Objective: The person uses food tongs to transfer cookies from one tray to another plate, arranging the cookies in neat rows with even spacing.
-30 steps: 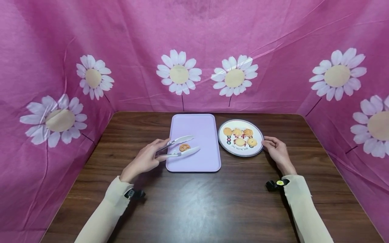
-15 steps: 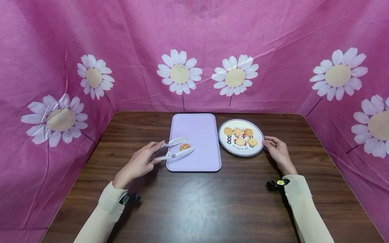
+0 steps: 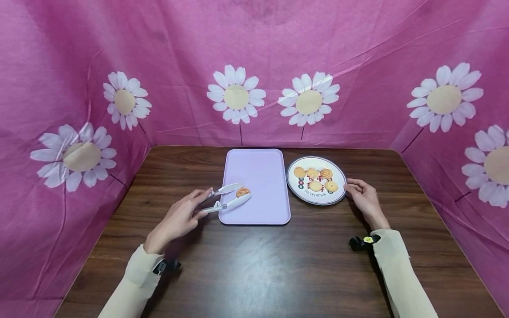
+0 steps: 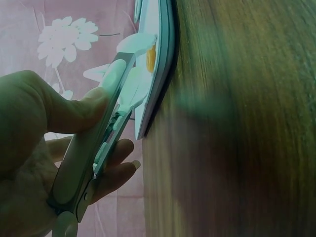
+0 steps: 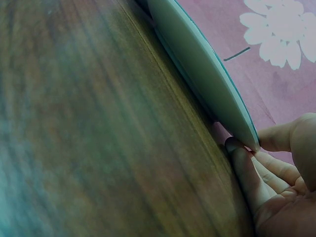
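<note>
My left hand grips a pair of tongs with white tips, thumb on one arm and fingers on the other. The tips are spread over the lilac tray, one on either side of a brown pretzel-shaped cookie lying on it. Whether either tip touches the cookie I cannot tell. At the right, my right hand pinches the rim of a round white plate with a dark edge, thumb on top and fingers below. Several pale cookies lie on the plate.
The tray and plate stand side by side on a dark brown wooden table. A pink cloth with large white daisies hangs behind the table and along both sides. Each wrist wears a small black camera.
My left hand has drawn back slightly to the left and toward me, bringing the tong tips closer around the pretzel-shaped cookie. My right hand stays on the plate rim.
</note>
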Demonstrator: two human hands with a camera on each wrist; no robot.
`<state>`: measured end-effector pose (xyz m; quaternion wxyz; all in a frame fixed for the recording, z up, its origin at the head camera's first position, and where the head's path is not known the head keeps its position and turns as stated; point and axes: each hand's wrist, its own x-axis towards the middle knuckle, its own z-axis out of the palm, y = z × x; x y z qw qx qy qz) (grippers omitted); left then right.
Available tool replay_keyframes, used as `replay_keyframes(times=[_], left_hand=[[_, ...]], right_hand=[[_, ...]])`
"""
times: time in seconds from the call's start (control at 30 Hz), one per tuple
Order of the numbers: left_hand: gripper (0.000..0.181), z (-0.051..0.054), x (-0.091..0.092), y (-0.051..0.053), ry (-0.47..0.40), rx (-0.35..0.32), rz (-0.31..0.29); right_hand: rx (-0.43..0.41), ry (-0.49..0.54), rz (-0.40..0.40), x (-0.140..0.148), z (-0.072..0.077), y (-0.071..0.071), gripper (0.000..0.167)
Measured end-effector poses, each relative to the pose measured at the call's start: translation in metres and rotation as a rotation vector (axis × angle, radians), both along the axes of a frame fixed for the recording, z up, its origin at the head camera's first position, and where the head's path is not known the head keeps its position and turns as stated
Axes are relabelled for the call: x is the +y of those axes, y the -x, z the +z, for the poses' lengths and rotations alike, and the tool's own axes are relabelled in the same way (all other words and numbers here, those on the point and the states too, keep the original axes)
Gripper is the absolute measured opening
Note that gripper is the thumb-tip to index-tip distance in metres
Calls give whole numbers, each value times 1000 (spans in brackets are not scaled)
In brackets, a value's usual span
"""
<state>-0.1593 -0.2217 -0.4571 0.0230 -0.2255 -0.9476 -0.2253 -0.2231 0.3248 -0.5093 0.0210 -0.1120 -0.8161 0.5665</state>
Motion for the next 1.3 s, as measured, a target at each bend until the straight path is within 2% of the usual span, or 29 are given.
replay_keyframes(times=[0.33,0.7,0.97,1.13,1.3], left_hand=[[63,-4,-1,-3,-23,58,3],[65,-8,0,-1,-61,35,-3],[66,-6,6,5,-84,56,-23],[66,-4,13,12,-108,53,-46],[67,-2,23,20,-121,60,-66]], right_hand=[[-25,-44,-5,0,0,1,53],[-6,-20,-5,1,-1,1,53],[-19,-48,0,1,-1,0,53],[-11,-15,-10,0,0,1,52],[-11,-24,-5,0,-1,1,53]])
